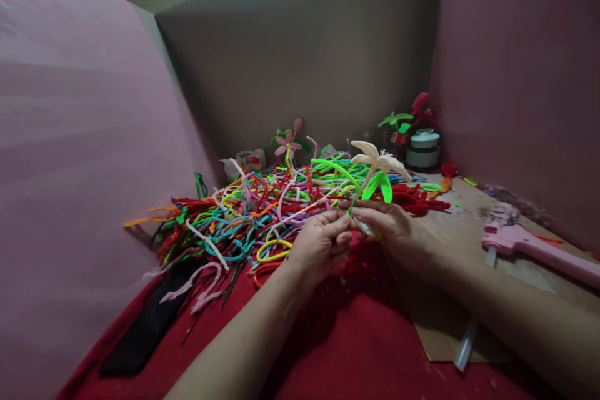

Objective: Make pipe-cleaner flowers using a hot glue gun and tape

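In the head view, a person's left hand (323, 240) and right hand (391, 228) are both pinching the stem of a cream flower (375, 159) with bright green leaves, which is rising above the fingers at the near right side of a colourful heap of pipe cleaners (262, 200). Behind the heap, a pink flower (289, 144) is poking up. Right of the heap, a pink glue gun (529, 240) is lying over cardboard (440, 331); nearer than the heap, on its left, a flat black object (145, 328) is resting on the red-covered table (328, 350).
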`<state>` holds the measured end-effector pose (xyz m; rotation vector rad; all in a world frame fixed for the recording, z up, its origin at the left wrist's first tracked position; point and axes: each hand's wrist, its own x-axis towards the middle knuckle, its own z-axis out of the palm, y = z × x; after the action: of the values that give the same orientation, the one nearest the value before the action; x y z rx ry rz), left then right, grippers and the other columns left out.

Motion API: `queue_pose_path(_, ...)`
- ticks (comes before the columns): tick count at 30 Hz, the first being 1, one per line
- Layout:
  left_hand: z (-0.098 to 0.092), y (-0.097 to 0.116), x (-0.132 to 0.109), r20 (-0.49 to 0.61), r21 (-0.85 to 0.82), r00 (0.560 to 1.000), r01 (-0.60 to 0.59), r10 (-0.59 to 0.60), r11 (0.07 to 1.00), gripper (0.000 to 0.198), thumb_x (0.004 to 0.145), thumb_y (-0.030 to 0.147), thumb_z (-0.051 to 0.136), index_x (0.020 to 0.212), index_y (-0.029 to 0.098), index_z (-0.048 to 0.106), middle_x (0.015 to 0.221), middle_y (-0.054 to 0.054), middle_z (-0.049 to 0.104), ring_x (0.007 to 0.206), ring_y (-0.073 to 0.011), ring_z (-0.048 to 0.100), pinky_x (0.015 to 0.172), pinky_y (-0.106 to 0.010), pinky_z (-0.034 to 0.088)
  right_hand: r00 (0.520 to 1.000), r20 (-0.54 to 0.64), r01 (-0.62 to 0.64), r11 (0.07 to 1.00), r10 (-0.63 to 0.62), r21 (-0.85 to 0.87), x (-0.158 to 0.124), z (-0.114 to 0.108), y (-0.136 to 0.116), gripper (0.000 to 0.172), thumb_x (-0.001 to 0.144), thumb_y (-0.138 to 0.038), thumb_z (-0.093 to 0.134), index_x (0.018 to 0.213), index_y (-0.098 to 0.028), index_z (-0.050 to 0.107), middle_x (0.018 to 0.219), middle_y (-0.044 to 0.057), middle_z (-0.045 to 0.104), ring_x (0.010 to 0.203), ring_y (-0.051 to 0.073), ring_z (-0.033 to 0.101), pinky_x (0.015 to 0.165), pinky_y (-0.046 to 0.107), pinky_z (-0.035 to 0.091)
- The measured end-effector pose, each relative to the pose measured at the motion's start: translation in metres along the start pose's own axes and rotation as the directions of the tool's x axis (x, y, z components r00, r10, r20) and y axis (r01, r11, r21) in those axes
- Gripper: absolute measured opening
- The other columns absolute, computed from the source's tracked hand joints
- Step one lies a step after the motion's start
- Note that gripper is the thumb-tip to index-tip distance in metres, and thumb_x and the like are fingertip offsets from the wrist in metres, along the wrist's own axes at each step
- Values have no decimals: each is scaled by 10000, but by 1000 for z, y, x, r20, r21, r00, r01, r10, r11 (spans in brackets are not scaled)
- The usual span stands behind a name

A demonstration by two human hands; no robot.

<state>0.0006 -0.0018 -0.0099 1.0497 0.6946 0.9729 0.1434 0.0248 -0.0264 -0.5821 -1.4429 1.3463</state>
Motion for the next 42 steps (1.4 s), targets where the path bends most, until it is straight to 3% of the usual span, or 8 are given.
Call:
queue_pose_path(7,-8,3,1,149,-82,985,101,-88,992,98,821,231,550,795,139,530,482,91,341,352,-13,141,339,-126,215,989,122,-106,974,83,199,2,-6,2,171,733,-225,603,880,-179,677,841,37,674,817,180,595,788,314,441)
queue_pose_path(11,-9,4,1,187,-86,978,114,-97,990,77,809,218,563,837,152,535,484,93,343,349,-15,142,340,-126,225,995,76,-79,981,66,179,-1,-6,-4,93,686,-196,634,769,-166,663,780,26,657,761,164,576,762,313,427)
queue_pose_path(19,3,1,-1,-34,194,999,-32,39,981,203,776,345,578,735,154,520,514,69,404,361,-29,255,371,-165,222,997,-40,-62,973,73,222,-2,-3,5,144,698,-235,664,832,-185,682,842,32,677,790,184,602,742,322,441)
queue_pose_path(22,7,-5,-2,-144,567,948,-157,285,808,226,785,354,557,665,167,515,555,37,467,429,-64,375,446,-197,286,995,-82,-43,983,58,180,-3,0,5,191,705,-265,662,873,-180,699,853,44,691,795,199,614,733,328,445)
queue_pose_path(25,5,-12,-2,-89,835,844,-225,529,501,164,797,292,546,671,187,558,581,26,491,511,-86,417,542,-211,305,993,-104,-44,995,53,93,-5,2,0,168,724,-279,648,833,-170,715,823,44,699,797,198,615,761,329,439)
queue_pose_path(27,2,-15,-2,-51,876,822,-236,567,420,147,809,258,525,688,199,582,563,28,493,503,-89,417,550,-213,302,995,-89,-36,997,42,69,-6,2,-2,168,738,-277,638,840,-169,715,825,41,698,793,190,611,780,328,436)
queue_pose_path(34,6,-5,0,-117,603,934,-203,338,771,194,822,312,498,715,166,569,489,57,446,369,-60,372,404,-191,293,996,-15,-87,996,88,33,-7,3,-3,219,780,-327,589,885,-174,706,770,27,687,674,163,587,689,307,448)
queue_pose_path(42,3,0,-2,-71,293,982,-145,172,945,222,769,336,583,671,146,524,502,63,464,342,-30,377,358,-164,296,998,38,-64,987,59,145,-7,0,-5,192,753,-299,602,892,-209,700,838,25,694,779,186,609,745,320,453)
